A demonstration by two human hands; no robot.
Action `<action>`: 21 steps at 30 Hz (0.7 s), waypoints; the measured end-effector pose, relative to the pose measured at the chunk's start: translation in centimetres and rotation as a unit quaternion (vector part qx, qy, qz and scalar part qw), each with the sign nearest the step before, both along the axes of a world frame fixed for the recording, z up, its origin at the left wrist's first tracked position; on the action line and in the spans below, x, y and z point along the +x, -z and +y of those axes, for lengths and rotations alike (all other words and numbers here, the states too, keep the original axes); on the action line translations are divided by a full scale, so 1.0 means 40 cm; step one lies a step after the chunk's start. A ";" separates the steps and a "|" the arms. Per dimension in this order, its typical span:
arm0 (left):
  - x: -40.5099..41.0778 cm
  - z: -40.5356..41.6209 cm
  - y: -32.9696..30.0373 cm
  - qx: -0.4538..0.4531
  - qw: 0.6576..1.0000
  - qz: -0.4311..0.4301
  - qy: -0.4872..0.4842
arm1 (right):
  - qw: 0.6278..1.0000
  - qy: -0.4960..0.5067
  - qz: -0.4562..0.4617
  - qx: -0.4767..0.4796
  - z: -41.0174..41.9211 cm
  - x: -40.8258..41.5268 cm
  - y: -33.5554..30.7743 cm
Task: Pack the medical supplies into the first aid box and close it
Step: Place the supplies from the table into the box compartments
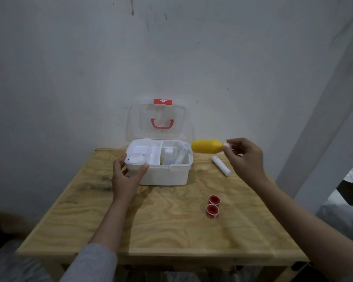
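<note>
First aid box (163, 174), white plastic, open at the far centre of a plywood table (151, 220), close against a grey wall (69, 68). Clear lid (161, 121) raised upright at 12 o'clock of the tray, with a red carry handle (162, 124) and a red latch bearing a white cross (162, 101) at its top edge. Inside, divided compartments: white packets (136, 159) in the left one, a small clear bottle with a white cap (168, 156) and a white tube (181, 155) in the right one.

Left hand (126, 176) at 9 o'clock of the box, wrapped around its near left corner, thumb on the front rim, fingers on the left side. Grey sleeve (92, 263) low on that arm.

Right hand (244, 157) at 3 o'clock of the box, raised above the table, fingertips pinched around the white cap end of a yellow bottle (207, 147). Bottle held sideways in the air, base pointing toward the box, just beside its right rim.

White stick-shaped tube (221, 165) lying flat on the table at 4 o'clock of the box, under the right hand. Two red-cored tape rolls (213, 205) side by side, touching, at 5 o'clock of the box, well apart from it.
</note>
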State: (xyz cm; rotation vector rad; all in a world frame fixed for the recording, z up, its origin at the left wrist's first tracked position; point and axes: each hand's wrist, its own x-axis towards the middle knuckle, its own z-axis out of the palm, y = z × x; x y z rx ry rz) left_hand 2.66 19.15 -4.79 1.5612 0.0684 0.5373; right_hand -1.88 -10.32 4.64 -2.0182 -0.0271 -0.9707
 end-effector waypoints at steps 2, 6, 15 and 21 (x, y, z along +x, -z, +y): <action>-0.001 0.001 0.000 -0.003 1.000 -0.001 0.003 | 0.997 -0.039 -0.001 -0.060 0.039 0.013 -0.025; 0.001 0.003 0.001 -0.006 1.000 -0.004 0.005 | 0.981 -0.095 0.036 -0.167 0.104 0.055 -0.057; 0.004 0.003 0.003 -0.014 1.000 -0.002 0.015 | 0.921 -0.138 0.204 -0.301 0.194 0.136 -0.046; 0.006 0.000 0.012 -0.013 1.000 -0.005 0.016 | 0.933 -0.137 0.212 -0.255 0.190 0.112 0.001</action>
